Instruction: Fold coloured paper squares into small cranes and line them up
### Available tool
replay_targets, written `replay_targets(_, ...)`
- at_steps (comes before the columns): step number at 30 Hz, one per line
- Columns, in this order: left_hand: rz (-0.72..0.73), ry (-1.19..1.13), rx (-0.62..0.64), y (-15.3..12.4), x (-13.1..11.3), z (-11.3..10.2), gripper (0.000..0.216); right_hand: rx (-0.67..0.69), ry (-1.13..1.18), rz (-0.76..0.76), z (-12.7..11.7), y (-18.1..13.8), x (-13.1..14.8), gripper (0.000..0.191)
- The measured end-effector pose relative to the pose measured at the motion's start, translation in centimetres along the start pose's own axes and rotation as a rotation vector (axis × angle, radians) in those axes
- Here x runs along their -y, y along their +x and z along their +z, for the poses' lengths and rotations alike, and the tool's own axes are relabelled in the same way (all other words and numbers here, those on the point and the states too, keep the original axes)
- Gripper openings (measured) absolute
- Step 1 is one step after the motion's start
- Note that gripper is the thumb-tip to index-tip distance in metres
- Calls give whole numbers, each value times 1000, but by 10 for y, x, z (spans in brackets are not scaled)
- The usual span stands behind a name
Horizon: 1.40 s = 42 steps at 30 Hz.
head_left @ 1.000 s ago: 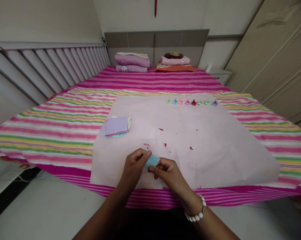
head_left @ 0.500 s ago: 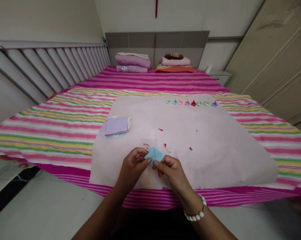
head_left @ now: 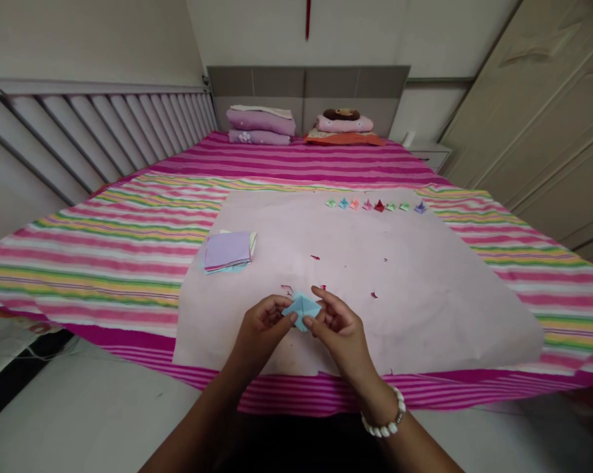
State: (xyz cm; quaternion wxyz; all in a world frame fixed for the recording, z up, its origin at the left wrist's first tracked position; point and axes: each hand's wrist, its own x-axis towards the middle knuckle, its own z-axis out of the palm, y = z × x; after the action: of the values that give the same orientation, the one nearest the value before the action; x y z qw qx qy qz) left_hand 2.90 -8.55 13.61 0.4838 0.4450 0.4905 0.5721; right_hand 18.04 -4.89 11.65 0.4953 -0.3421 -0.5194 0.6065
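Note:
A light blue folded origami paper [head_left: 303,307] is held between both hands above the front of a large pale sheet [head_left: 424,315]. My left hand [head_left: 265,325] pinches its left corner between thumb and fingers. On the opposite side, my right hand [head_left: 339,328] grips it with the thumb at its lower right, the index finger raised away from it. The paper shows a centre crease and pointed side corners. Its underside and some of my fingertips are hidden. A white beaded bracelet [head_left: 383,430] circles my right wrist.
A stack of coloured paper squares [head_left: 228,249] lies at the left of the sheet. Several small folded paper pieces [head_left: 379,205] stand in a row along its far edge. Dark red scraps [head_left: 373,295] are scattered around. Folded bedding [head_left: 261,121] sits by the headboard [head_left: 276,82].
The blue paper's outline has changed: its right side now comes to a point and a lower part shows beneath. My right index finger has lifted off and extended.

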Motion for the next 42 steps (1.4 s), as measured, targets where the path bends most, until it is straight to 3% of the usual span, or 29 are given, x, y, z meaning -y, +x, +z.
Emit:
replay_targets(5,-34,-28,-18,-1,-6,0,12,44,-59,-53,-4,0,4,21)
replay_targets(10,-38,-39,31,-2,-1,-5,7,95,65,-22,-5,0,8,7)
replay_targets(17,-11,-26,128,-6,-6,-5,16,126,90,26,-8,-1,6,5)
replay_targets(20,-17,27,42,-6,-8,0,14,189,67,-20,-8,-3,10,11)
replay_targets(23,-5,83,-41,-5,-7,2,12,153,-25,-56,-6,-2,13,9)
replay_targets(27,24,220,-48,-5,-4,-1,14,52,-151,-76,-5,0,11,7)
replay_targets(31,78,357,-48,-6,-7,-5,21,44,-192,-88,-8,2,8,11)
replay_targets(42,241,530,-73,-3,-6,-6,5,182,-447,-316,-10,1,18,17)
